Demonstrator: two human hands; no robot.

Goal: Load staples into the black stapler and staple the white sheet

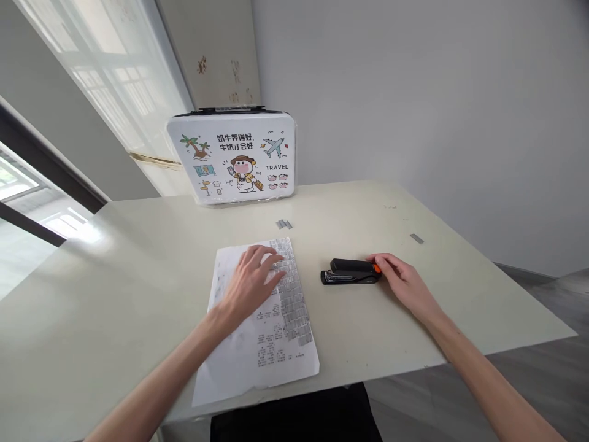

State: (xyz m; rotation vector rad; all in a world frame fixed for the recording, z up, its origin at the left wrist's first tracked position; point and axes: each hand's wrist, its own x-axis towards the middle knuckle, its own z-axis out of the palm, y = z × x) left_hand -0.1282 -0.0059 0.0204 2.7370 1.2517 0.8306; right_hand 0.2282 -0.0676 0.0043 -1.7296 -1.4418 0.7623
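Observation:
A printed sheet of paper (221, 362) lies on the table, with rows of silver staples (294, 301) covering a strip along its right side. My left hand (253, 276) rests on the sheet, fingers spread, the fingertips at the upper part of the staple strip. Right of the paper is a black stapler (352, 271) with an orange part at its rear end. That rear end is held between the thumb and fingers of my right hand (400, 279). The stapler lies on the tabletop, its front pointing left toward the paper.
Several short staple strips (284, 224) lie just beyond the paper. Another strip (416, 238) is at the far right. A white case with cartoon prints (234, 159) stands at the back of the pale table (151, 276). A black seat (294, 417) is below the near edge.

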